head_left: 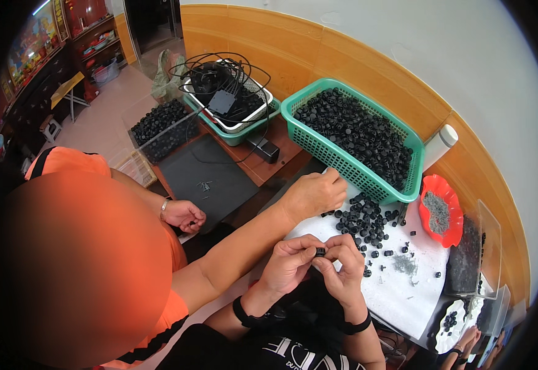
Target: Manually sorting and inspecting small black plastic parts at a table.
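Note:
Close to my body, my left hand [290,264] and my right hand [343,266] meet at the fingertips. Between them they pinch a small black plastic part [320,251], round and knob-like. Just beyond my hands, a loose heap of similar black parts [367,221] lies on a white sheet [398,302]. Small grey metal pins [406,264] are scattered on the sheet, to the right of my right hand. My fingers cover part of the held piece.
A green basket [356,168] full of black parts stands behind the heap. Right of it are a white bottle [440,147] and a red bowl [426,186] of pins. On my left, a co-worker's arm [244,240] reaches across to the heap. A clear bin [491,246] stands far right.

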The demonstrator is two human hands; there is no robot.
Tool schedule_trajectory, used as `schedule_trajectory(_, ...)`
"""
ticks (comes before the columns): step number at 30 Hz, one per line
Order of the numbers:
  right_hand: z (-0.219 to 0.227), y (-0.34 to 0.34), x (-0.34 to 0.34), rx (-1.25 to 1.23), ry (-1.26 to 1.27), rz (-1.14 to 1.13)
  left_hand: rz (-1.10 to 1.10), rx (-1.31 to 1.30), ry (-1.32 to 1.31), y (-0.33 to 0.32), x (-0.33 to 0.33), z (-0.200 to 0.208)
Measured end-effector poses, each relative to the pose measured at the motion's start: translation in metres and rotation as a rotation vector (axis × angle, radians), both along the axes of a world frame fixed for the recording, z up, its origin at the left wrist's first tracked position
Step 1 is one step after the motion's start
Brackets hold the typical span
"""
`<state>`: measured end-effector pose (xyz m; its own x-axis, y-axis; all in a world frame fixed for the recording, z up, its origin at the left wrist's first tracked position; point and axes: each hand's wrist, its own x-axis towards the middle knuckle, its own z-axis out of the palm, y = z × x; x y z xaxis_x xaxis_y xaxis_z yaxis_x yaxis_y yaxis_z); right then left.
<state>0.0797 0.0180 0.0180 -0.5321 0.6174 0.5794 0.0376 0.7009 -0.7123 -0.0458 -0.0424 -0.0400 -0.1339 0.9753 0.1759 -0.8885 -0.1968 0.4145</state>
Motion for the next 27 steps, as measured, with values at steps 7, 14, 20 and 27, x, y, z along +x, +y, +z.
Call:
schedule_trajectory(7,-0.013,0.009,-0.005,-0.178,0.108,0.035,0.057,0.005,0.015,0.004,0.002,0.001)
schedule_trajectory(14,-0.016,0.011,-0.005,-0.559,0.136,0.105,0.063,-0.072,-0.015,0.002,0.001,-0.004)
schedule_trajectory(20,-0.014,0.010,-0.007,-0.598,0.154,0.097,0.095,-0.049,0.005,0.003,0.003,-0.003)
schedule_trajectory(27,-0.012,0.009,-0.008,-0.387,0.115,0.046,0.084,-0.072,-0.029,0.003,-0.001,0.000)
